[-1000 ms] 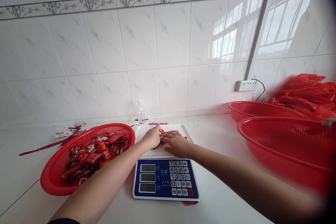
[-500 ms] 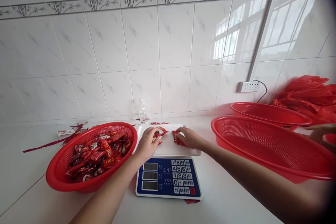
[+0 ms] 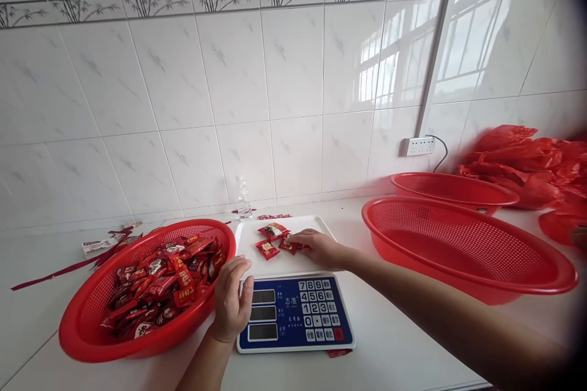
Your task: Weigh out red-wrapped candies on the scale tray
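Over the white weighing tray (image 3: 257,266) of the scale, my right hand (image 3: 318,247) has its fingers curled on a red wrapped candy (image 3: 288,244). Beside its fingertips lie two more red candy packets, one with a white and dark print (image 3: 274,231) and a smaller one (image 3: 266,249). My left hand (image 3: 233,299) holds nothing, its fingers lightly bent and the thumb apart. It hovers between the scale's blue keypad panel (image 3: 293,342) and a red basket (image 3: 73,317) heaped with wrapped candies (image 3: 160,281).
Two red baskets stand at the right, a near one (image 3: 458,284) and a far one (image 3: 398,182). Behind them are red plastic bags (image 3: 518,159). A clear bottle (image 3: 244,198) stands by the tiled wall, below a power strip (image 3: 419,146). Red ribbon (image 3: 59,272) lies left.
My left hand has let go of its candy on the tray and drawn back toward the candy basket. My right hand has shifted slightly left across the tray. The view has turned somewhat.
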Demonstrator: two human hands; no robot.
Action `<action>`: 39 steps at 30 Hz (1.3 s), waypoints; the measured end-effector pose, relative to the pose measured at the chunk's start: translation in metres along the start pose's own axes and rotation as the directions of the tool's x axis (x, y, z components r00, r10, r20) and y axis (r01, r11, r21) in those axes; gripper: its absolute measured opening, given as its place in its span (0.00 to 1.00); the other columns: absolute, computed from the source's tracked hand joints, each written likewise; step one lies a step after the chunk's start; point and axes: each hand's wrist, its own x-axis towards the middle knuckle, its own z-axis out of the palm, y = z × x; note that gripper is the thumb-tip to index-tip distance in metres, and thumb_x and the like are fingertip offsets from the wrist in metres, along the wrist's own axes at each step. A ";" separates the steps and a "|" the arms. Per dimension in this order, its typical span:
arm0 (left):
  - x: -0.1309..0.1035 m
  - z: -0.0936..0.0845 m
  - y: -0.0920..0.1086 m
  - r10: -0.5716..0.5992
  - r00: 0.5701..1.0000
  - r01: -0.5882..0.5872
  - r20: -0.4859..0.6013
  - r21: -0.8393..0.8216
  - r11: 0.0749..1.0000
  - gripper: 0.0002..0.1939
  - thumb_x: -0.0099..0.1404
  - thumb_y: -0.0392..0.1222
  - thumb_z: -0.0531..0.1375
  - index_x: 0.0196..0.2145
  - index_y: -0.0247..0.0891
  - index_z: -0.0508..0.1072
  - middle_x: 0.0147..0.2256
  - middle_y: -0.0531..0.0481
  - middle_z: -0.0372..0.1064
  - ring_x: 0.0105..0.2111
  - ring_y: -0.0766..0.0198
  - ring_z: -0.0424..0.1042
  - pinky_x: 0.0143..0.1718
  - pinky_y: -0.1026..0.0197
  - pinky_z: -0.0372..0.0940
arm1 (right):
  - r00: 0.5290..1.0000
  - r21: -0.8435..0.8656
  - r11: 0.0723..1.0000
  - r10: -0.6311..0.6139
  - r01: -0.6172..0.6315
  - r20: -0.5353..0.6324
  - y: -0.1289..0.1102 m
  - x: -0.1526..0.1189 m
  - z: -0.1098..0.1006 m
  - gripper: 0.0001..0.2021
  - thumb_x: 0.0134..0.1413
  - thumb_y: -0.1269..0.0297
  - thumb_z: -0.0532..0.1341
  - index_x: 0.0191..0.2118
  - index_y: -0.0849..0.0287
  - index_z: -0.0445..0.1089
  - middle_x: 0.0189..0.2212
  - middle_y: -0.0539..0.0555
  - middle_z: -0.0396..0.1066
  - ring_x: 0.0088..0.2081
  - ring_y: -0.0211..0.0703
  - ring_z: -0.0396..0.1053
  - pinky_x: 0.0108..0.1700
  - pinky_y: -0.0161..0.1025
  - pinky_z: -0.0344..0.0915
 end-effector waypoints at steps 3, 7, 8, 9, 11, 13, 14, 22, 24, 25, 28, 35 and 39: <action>-0.003 0.001 0.001 -0.019 1.000 0.019 0.004 -0.014 1.000 0.11 0.67 0.33 0.51 0.46 0.36 0.66 0.39 0.44 0.70 0.42 0.58 0.70 0.43 0.54 0.69 | 0.994 -0.052 0.997 0.060 -0.065 -0.087 0.005 0.003 0.001 0.23 0.57 0.73 0.52 0.58 0.54 0.65 0.51 0.56 0.70 0.55 0.48 0.62 0.56 0.45 0.61; -0.006 0.004 0.003 -0.091 0.996 0.092 0.024 -0.047 0.995 0.10 0.67 0.34 0.50 0.44 0.37 0.66 0.39 0.44 0.70 0.42 0.59 0.70 0.40 0.57 0.70 | 0.953 -0.118 0.969 0.184 -0.217 -0.241 0.020 0.001 -0.014 0.21 0.62 0.71 0.48 0.58 0.57 0.65 0.47 0.60 0.72 0.51 0.48 0.65 0.52 0.45 0.64; -0.007 0.004 0.003 -0.105 0.994 0.107 0.029 -0.054 0.993 0.10 0.67 0.34 0.50 0.44 0.37 0.67 0.39 0.44 0.70 0.42 0.59 0.70 0.39 0.57 0.70 | 0.938 -0.137 0.956 0.214 -0.258 -0.273 0.025 -0.002 -0.022 0.20 0.62 0.70 0.48 0.57 0.58 0.65 0.46 0.61 0.72 0.51 0.48 0.65 0.52 0.45 0.64; -0.007 0.005 0.003 -0.117 0.993 0.119 0.033 -0.060 0.991 0.10 0.67 0.33 0.50 0.44 0.37 0.67 0.39 0.44 0.70 0.41 0.59 0.71 0.39 0.57 0.70 | 0.923 -0.160 0.941 0.242 -0.299 -0.300 0.031 -0.006 -0.031 0.20 0.62 0.69 0.48 0.57 0.58 0.65 0.46 0.61 0.72 0.52 0.50 0.64 0.52 0.46 0.64; -0.008 0.005 0.004 -0.134 0.990 0.136 0.036 -0.069 0.988 0.10 0.67 0.33 0.50 0.44 0.37 0.67 0.39 0.44 0.70 0.41 0.59 0.71 0.38 0.58 0.70 | 0.892 -0.208 0.902 0.295 -0.378 -0.342 0.044 -0.018 -0.051 0.20 0.62 0.69 0.48 0.57 0.60 0.66 0.46 0.61 0.73 0.54 0.53 0.61 0.52 0.48 0.63; -0.008 0.005 0.004 -0.150 0.988 0.153 0.035 -0.083 0.985 0.09 0.67 0.33 0.51 0.44 0.38 0.67 0.38 0.44 0.70 0.41 0.59 0.71 0.37 0.58 0.71 | 0.858 -0.251 0.850 0.357 -0.462 -0.370 0.058 -0.033 -0.071 0.20 0.61 0.69 0.47 0.56 0.59 0.66 0.46 0.62 0.73 0.56 0.56 0.59 0.49 0.50 0.64; -0.008 0.005 0.005 -0.158 0.987 0.161 0.034 -0.092 0.983 0.09 0.67 0.33 0.51 0.44 0.38 0.67 0.38 0.44 0.70 0.41 0.59 0.71 0.36 0.58 0.71 | 0.838 -0.269 0.819 0.393 -0.506 -0.379 0.065 -0.042 -0.079 0.20 0.61 0.69 0.47 0.56 0.59 0.66 0.47 0.62 0.73 0.56 0.57 0.58 0.47 0.51 0.65; -0.009 0.007 0.004 -0.189 0.982 0.191 0.029 -0.104 0.976 0.08 0.67 0.34 0.51 0.43 0.38 0.67 0.38 0.45 0.71 0.40 0.59 0.72 0.36 0.58 0.71 | 0.780 -0.370 0.686 0.547 -0.626 -0.304 0.088 -0.073 -0.090 0.19 0.53 0.71 0.53 0.50 0.57 0.70 0.49 0.65 0.70 0.55 0.65 0.60 0.46 0.60 0.62; -0.009 0.007 0.003 -0.191 0.981 0.194 0.033 -0.098 0.976 0.08 0.67 0.34 0.51 0.42 0.38 0.67 0.38 0.45 0.71 0.40 0.60 0.71 0.37 0.58 0.71 | 0.822 -0.373 0.732 0.503 -0.570 -0.269 0.074 -0.059 -0.080 0.18 0.56 0.66 0.54 0.51 0.56 0.69 0.52 0.63 0.68 0.57 0.62 0.59 0.49 0.59 0.60; -0.009 0.007 0.003 -0.193 0.981 0.195 0.035 -0.095 0.976 0.08 0.67 0.34 0.51 0.42 0.38 0.67 0.38 0.45 0.71 0.40 0.60 0.71 0.37 0.58 0.71 | 0.849 -0.371 0.764 0.468 -0.528 -0.246 0.065 -0.050 -0.073 0.18 0.57 0.64 0.54 0.53 0.56 0.68 0.53 0.63 0.67 0.57 0.60 0.59 0.51 0.58 0.59; -0.010 0.007 0.002 -0.191 0.981 0.193 0.030 -0.088 0.977 0.08 0.67 0.34 0.51 0.42 0.38 0.67 0.37 0.46 0.71 0.40 0.60 0.71 0.38 0.58 0.70 | 0.927 -0.345 0.861 0.345 -0.375 -0.145 0.033 -0.021 -0.049 0.18 0.60 0.59 0.53 0.54 0.54 0.68 0.53 0.59 0.68 0.57 0.54 0.61 0.55 0.53 0.56; -0.009 0.008 0.001 -0.169 0.985 0.171 0.021 -0.071 0.983 0.08 0.67 0.33 0.51 0.41 0.38 0.67 0.36 0.47 0.71 0.39 0.61 0.71 0.42 0.57 0.69 | 0.978 -0.267 0.944 0.208 -0.191 0.036 -0.005 0.019 0.003 0.18 0.58 0.60 0.55 0.53 0.55 0.68 0.47 0.59 0.73 0.51 0.54 0.67 0.52 0.49 0.59; -0.009 0.009 0.002 -0.177 0.984 0.178 0.027 -0.071 0.981 0.08 0.67 0.33 0.51 0.41 0.38 0.67 0.36 0.47 0.71 0.39 0.61 0.71 0.41 0.56 0.69 | 0.979 -0.264 0.944 0.204 -0.196 0.002 -0.005 0.019 0.005 0.18 0.52 0.71 0.55 0.49 0.55 0.70 0.44 0.59 0.72 0.46 0.50 0.69 0.44 0.41 0.62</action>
